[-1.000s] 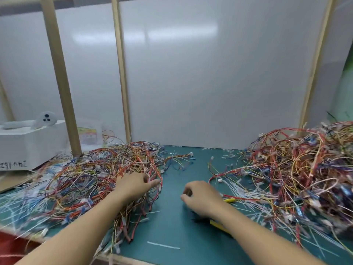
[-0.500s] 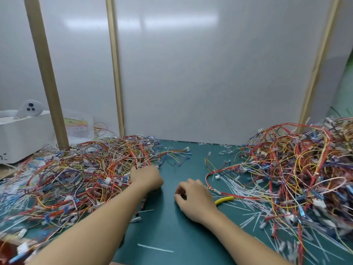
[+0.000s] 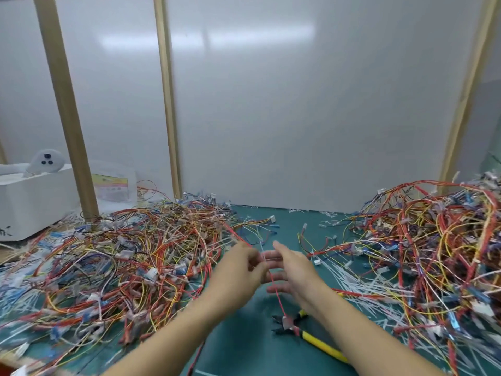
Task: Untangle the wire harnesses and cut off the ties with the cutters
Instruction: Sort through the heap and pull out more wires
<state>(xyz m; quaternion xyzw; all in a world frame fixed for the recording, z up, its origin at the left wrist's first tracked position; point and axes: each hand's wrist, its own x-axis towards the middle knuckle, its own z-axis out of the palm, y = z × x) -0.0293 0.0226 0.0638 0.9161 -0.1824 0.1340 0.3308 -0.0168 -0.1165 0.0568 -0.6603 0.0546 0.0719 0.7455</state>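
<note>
On the worktop (image 3: 254, 348), the left heap of harnesses (image 3: 122, 253) spreads from 8 to 11 o'clock and the right heap of harnesses (image 3: 423, 245) from 1 to 4 o'clock, well apart. Cut ties (image 3: 363, 280) lie strewn along the right heap's inner edge. The cutters (image 3: 295, 328) lie at 5 o'clock. At the centre the left hand (image 3: 238, 270) and right hand (image 3: 292, 270) are close together. The left hand pinches a single harness (image 3: 276, 291), whose end hangs over the cutters. At 10 o'clock a box (image 3: 32, 202) carries a device (image 3: 46, 161). A wooden post (image 3: 65, 104) stands between the box and a packet (image 3: 113, 185). A panel (image 3: 298, 104) stands behind at 12.
</note>
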